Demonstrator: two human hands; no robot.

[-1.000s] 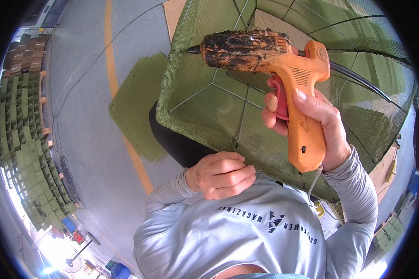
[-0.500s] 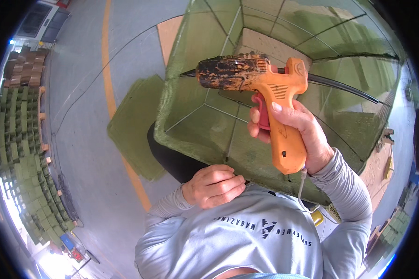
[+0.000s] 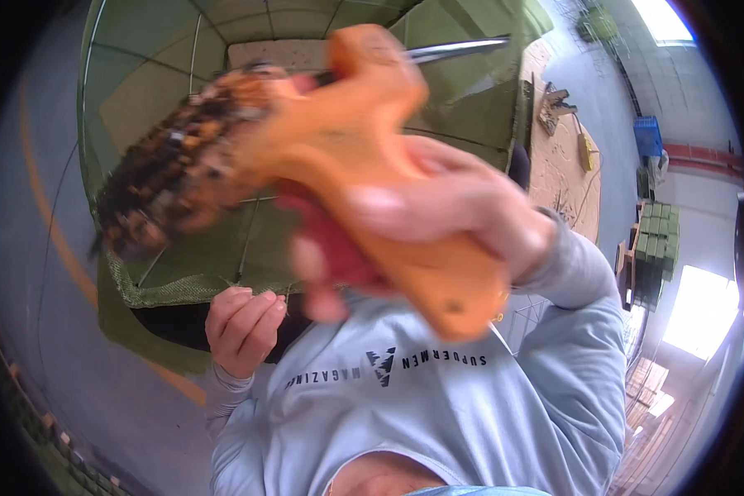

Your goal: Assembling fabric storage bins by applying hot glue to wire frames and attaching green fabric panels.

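An orange hot glue gun (image 3: 331,157), blurred by motion, is raised before me in my right hand (image 3: 471,202). My fingers wrap its handle around the red trigger. Its scorched black barrel points toward the lower left, and a dark glue stick (image 3: 463,50) sticks out of the back. Behind it stands a green mesh box-shaped frame (image 3: 140,293) braced with thin rods; the gun hides part of its inside. At the frame's near edge my left hand (image 3: 244,331) is closed, fingertips pinching the mesh rim.
On the right lies a tan board (image 3: 570,186) with a small yellow object (image 3: 585,153) and a dark clump (image 3: 554,107) on it. Beyond are a blue crate (image 3: 647,136) and stacked green blocks (image 3: 657,240). Green sheet (image 3: 116,331) lies on the floor at left.
The view has turned to the right. The glue gun has come closer, tilting its nozzle downward. My left hand has shifted left along the mesh rim, fingertips now turned up at it.
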